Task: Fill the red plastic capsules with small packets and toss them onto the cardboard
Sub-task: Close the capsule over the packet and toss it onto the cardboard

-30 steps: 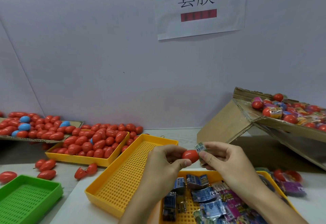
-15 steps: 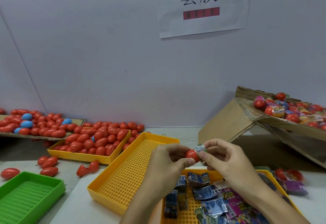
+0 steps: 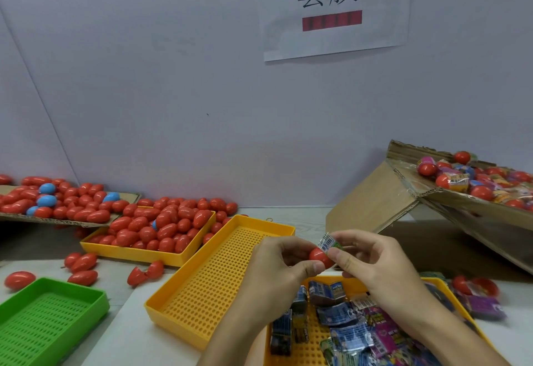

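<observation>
My left hand (image 3: 278, 264) pinches a red capsule (image 3: 319, 256) between thumb and fingers, above the trays. My right hand (image 3: 372, 262) pinches a small packet (image 3: 328, 242) with a barcode against the capsule's top edge; part of the packet is hidden by my fingers. A sloping cardboard box flap (image 3: 450, 201) at the right carries several red capsules mixed with wrapped packets. A yellow tray of small packets (image 3: 346, 322) lies under my hands.
An empty yellow perforated tray (image 3: 219, 273) sits in the middle, a green one (image 3: 49, 316) at lower left. Another yellow tray (image 3: 155, 253) and a flat cardboard (image 3: 124, 195) at the left hold many red and a few blue capsules. Loose capsules lie on the table.
Both hands have stayed together at the same spot. The packet has sunk lower against the capsule, with my right fingers closing in around it.
</observation>
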Available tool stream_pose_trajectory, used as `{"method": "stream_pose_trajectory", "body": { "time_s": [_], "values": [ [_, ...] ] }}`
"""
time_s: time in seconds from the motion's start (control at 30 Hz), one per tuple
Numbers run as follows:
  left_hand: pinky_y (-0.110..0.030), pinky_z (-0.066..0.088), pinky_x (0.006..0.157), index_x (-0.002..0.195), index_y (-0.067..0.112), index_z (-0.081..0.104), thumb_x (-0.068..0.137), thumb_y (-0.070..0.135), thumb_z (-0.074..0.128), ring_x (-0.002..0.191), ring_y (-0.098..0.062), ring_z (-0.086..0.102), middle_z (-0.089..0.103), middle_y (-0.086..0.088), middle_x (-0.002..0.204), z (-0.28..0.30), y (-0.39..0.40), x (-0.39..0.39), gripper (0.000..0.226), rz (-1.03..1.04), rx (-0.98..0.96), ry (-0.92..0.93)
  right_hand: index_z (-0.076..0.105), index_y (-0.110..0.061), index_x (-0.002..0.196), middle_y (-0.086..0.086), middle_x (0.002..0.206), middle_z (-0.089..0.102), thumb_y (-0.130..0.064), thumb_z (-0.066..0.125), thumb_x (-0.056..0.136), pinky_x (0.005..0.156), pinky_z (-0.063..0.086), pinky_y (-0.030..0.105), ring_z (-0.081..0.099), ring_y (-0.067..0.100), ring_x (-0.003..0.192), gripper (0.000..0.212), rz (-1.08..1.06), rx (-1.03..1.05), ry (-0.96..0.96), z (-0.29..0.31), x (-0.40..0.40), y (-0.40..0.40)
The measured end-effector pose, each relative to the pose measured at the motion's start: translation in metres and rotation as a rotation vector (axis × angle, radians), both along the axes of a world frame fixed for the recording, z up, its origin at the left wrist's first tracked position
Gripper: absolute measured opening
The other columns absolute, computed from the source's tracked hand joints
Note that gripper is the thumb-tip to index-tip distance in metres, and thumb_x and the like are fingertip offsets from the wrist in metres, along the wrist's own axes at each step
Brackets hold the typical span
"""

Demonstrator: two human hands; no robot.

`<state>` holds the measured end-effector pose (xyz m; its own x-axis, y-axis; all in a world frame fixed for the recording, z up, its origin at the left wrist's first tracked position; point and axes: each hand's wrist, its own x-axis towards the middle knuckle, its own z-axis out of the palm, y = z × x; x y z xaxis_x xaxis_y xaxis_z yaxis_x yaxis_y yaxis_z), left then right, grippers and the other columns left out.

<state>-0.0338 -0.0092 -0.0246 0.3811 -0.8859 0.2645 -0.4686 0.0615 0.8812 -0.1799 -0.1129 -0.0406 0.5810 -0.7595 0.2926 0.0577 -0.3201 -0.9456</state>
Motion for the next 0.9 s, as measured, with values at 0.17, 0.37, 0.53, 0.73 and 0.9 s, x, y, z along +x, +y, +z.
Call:
{"method": "stream_pose_trajectory", "body": {
  "time_s": [0.17, 0.37, 0.53, 0.73, 0.9],
  "values": [
    [-0.023, 0.059, 0.080, 0.086, 0.037, 0.072, 0.083, 0.016, 0.079, 0.084, -0.002, 0.071, 0.075, 0.016, 0.085, 0.0004, 0.0002, 0.0006, 0.022, -0.006, 0.007, 0.021, 0.075, -0.032, 0.098, -0.009, 0.090, 0.076, -0.042, 0.074, 0.068, 0.066, 0.055, 0.017, 0.069, 0.005, 0.080, 0.031, 0.013, 0.010, -0.019, 0.0000, -0.0009, -0.0011],
    [-0.029, 0.060, 0.083, 0.099, 0.023, 0.076, 0.082, 0.017, 0.080, 0.087, -0.006, 0.071, 0.076, 0.007, 0.089, -0.0024, -0.0016, 0.0014, 0.018, -0.010, 0.012, 0.029, 0.076, -0.031, 0.095, -0.008, 0.089, 0.077, -0.040, 0.074, 0.070, 0.066, 0.053, 0.015, 0.070, 0.004, 0.079, 0.026, 0.018, -0.014, -0.005, 0.0000, -0.0006, -0.0012],
    [-0.031, 0.060, 0.084, 0.106, 0.018, 0.075, 0.082, 0.017, 0.079, 0.089, -0.008, 0.071, 0.076, 0.005, 0.092, -0.0034, -0.0018, 0.0017, 0.024, -0.009, 0.009, 0.037, 0.075, -0.031, 0.099, -0.011, 0.091, 0.076, -0.044, 0.072, 0.069, 0.071, 0.053, 0.021, 0.069, 0.004, 0.086, 0.033, -0.002, -0.043, 0.041, -0.0015, -0.0009, -0.0028],
    [-0.024, 0.060, 0.077, 0.111, 0.026, 0.072, 0.084, 0.023, 0.078, 0.088, -0.006, 0.072, 0.075, 0.007, 0.090, -0.0037, -0.0020, -0.0015, 0.028, -0.020, -0.046, 0.174, 0.073, -0.032, 0.105, -0.008, 0.093, 0.076, -0.043, 0.071, 0.072, 0.085, 0.056, 0.032, 0.069, 0.006, 0.090, 0.036, -0.031, -0.078, 0.058, 0.0003, -0.0015, -0.0011],
    [-0.027, 0.061, 0.076, 0.094, 0.031, 0.076, 0.084, 0.035, 0.074, 0.090, -0.013, 0.074, 0.076, 0.004, 0.088, -0.0017, -0.0030, -0.0060, 0.011, -0.064, -0.070, 0.358, 0.075, -0.027, 0.108, -0.010, 0.102, 0.075, -0.040, 0.071, 0.076, 0.088, 0.056, 0.028, 0.068, 0.007, 0.103, 0.035, 0.053, -0.145, 0.061, 0.0049, -0.0013, 0.0044]
  ]
}}
